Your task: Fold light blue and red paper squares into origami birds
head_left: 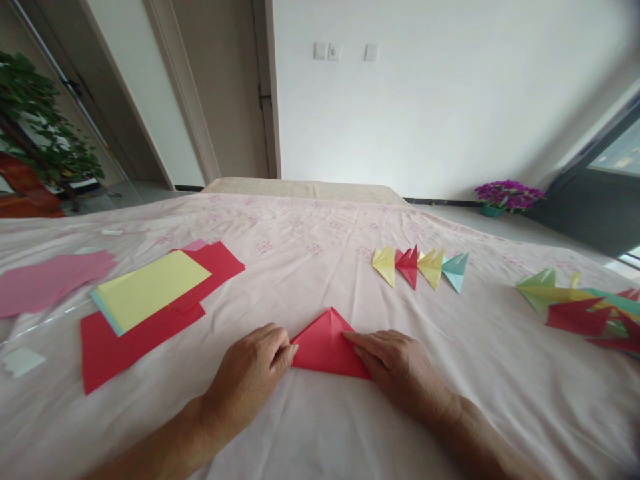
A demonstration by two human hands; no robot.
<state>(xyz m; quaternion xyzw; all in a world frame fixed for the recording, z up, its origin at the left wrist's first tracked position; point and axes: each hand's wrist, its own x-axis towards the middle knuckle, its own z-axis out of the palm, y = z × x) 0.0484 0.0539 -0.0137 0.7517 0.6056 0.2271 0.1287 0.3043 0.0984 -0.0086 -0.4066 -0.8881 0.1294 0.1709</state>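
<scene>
A red sheet of paper [327, 347], folded into a triangle with its point facing away from me, lies on the cloth before me. My left hand [257, 360] pinches its left corner between thumb and curled fingers. At the opposite side my right hand [400, 367] grips the right corner, with its fingers reaching over the sloping edge. A vertical crease shows near the triangle's tip. The underside of the paper and part of the right corner are hidden.
Left lie red sheets [135, 347], a yellow sheet [155, 290] and pink paper [50, 283]. Beyond my right hand stands a row of small folded paper pieces [417, 267]. More folded pieces [585, 307] are heaped far right. A pale patterned cloth [300, 267] covers the surface.
</scene>
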